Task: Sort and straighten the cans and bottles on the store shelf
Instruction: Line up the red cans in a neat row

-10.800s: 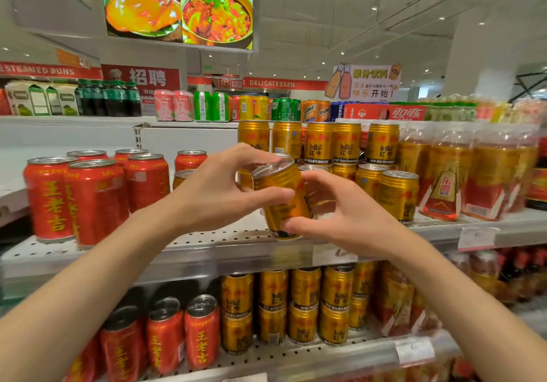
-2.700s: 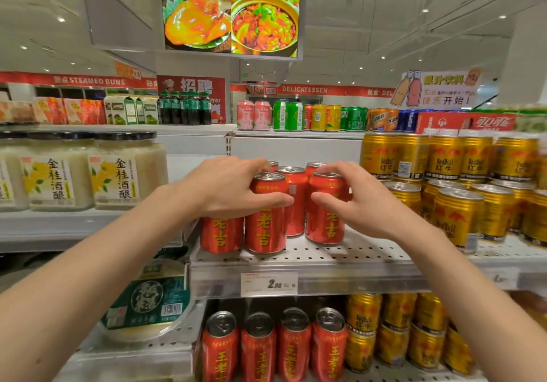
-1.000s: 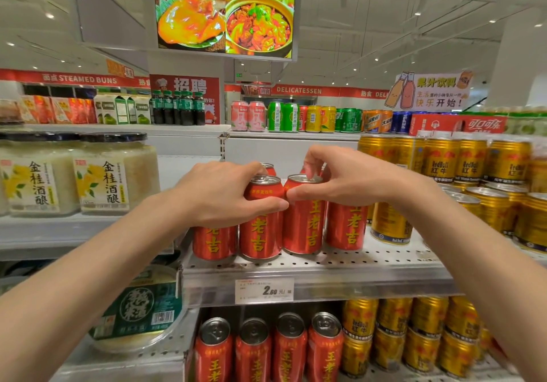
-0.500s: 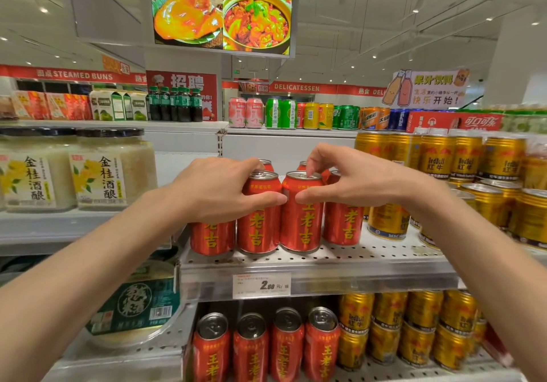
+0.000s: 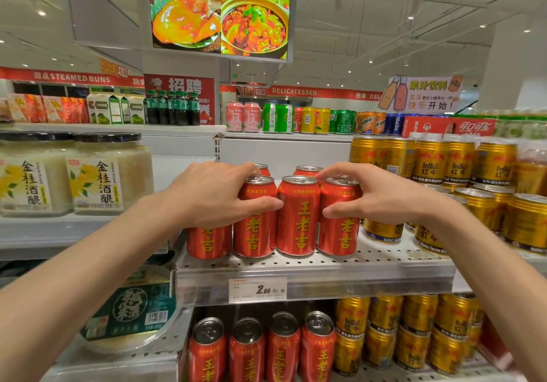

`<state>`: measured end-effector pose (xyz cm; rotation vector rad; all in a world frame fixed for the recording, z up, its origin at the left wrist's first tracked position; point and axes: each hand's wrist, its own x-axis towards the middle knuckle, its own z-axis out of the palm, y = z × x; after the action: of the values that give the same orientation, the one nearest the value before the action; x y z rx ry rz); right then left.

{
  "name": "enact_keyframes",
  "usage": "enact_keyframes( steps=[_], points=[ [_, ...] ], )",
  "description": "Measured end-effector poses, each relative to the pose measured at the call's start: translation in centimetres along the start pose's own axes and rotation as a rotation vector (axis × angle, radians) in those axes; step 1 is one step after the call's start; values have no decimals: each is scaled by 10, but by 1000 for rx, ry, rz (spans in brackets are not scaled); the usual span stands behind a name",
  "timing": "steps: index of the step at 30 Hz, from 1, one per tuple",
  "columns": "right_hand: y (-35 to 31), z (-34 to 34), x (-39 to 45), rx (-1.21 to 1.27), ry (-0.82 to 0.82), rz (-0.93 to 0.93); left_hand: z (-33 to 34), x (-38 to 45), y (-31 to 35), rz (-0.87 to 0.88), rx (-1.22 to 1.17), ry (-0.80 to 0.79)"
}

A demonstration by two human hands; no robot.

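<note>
Store aisle, white ceiling w/ spot lights, food-photo screen [image 5: 220, 13] hanging overhead. Far wall banners read "STEAMED BUNS" [image 5: 72, 77] at left, "DELICATESSEN" [image 5: 294, 92] toward centre.

Far left, on a separate white shelf: pale jars [image 5: 108, 171] w/ black lids, yellow-flower labels, Chinese text.

Centre: perforated white metal shelf [image 5: 313, 266]; price tag [image 5: 257, 288] on its front edge reads "2.80".

Your left hand [image 5: 211, 193] is wrapped over the red can second from left [image 5: 256, 219], thumb across its front. It stands upright, touching its neighbours in a four-can front row; more red cans behind. All red w/ yellow Chinese characters, silver tops. The middle red can [image 5: 298, 216] stands free between your hands.

Your right hand [image 5: 381, 196] grips the rightmost red can [image 5: 339, 219], fingers over the rim, thumb on its front.

Right: gold cans [image 5: 458, 161] marked "RedBull", stacked two high at back, single ones in front. Lower shelf: red cans [image 5: 245, 349] left, gold right.
</note>
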<state>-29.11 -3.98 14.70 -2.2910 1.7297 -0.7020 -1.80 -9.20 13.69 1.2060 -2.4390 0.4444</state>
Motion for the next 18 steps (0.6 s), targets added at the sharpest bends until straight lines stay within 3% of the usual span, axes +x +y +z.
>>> enact_keyframes(
  steps=[6,9,12,18],
  points=[
    [-5,3,-7,13,-4,11,-2,-2,1,-2,7,-20],
    [-13,2,-3,-56,71,-5,-5,-1,0,0,-13,-40],
    [-27,8,5,-155,117,-73,-10,-2,-2,-11,-88,-34],
    [-39,14,16,-265,54,-89,-29,-3,-27,-148,-274,13]
  ],
)
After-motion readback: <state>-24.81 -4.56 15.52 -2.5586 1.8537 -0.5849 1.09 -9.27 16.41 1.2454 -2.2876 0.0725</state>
